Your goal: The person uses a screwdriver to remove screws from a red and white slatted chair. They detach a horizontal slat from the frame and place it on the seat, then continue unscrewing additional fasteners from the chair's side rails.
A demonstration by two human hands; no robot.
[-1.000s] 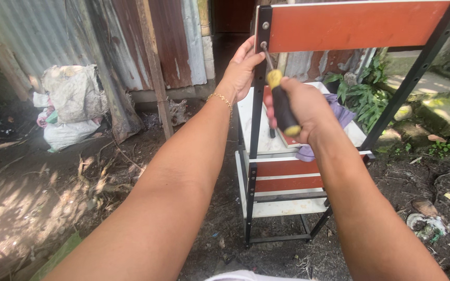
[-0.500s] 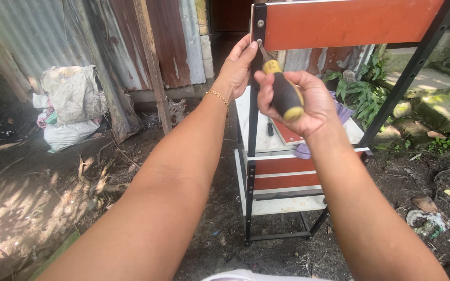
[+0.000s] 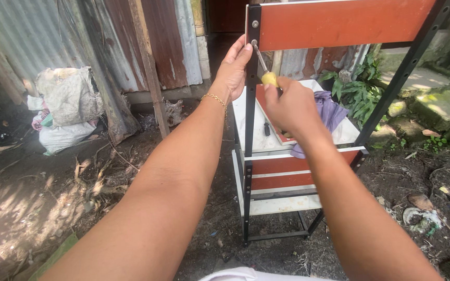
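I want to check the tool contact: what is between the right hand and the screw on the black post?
In the head view, only the screwdriver spans from the right hand to the screw.

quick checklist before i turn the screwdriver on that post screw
1. Screwdriver tip on the screw: ok, it meets the post there.
2. Tip seated in the screw head: cannot tell, too small.
3. Right hand gripping the handle: ok.
4. Left hand bracing the post: ok, fingers wrapped beside the screw.
5. Left fingertips clear of the tip: not ok, very close.
6. Upper screw present: ok.
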